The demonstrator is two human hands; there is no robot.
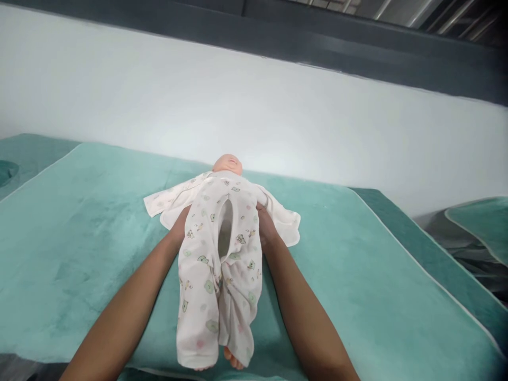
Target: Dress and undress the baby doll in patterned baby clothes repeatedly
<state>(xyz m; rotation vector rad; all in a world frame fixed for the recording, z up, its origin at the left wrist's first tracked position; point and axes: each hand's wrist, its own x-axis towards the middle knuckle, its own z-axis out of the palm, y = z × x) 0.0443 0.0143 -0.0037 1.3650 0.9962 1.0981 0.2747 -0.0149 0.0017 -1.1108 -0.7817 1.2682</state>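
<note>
A baby doll (227, 163) lies on its back on a green padded cover, head away from me and feet toward me. It has on white baby trousers (206, 270) with a green animal print and an open slit at the crotch. A pale long-sleeved baby top (174, 198) spreads out under it to both sides. My left hand (182, 223) reaches in at the left hip, its fingers hidden behind the trousers. At the opposite hip, my right hand (265, 219) is closed against the trousers' side, with only part of the fingers showing. The doll's toes (233, 360) stick out below the trouser legs.
The green cover (357, 275) stretches over the surface on both sides of the doll. A white wall (254, 106) with a dark band (278, 32) above rises behind it. Another green cloth (482, 225) hangs at the far right.
</note>
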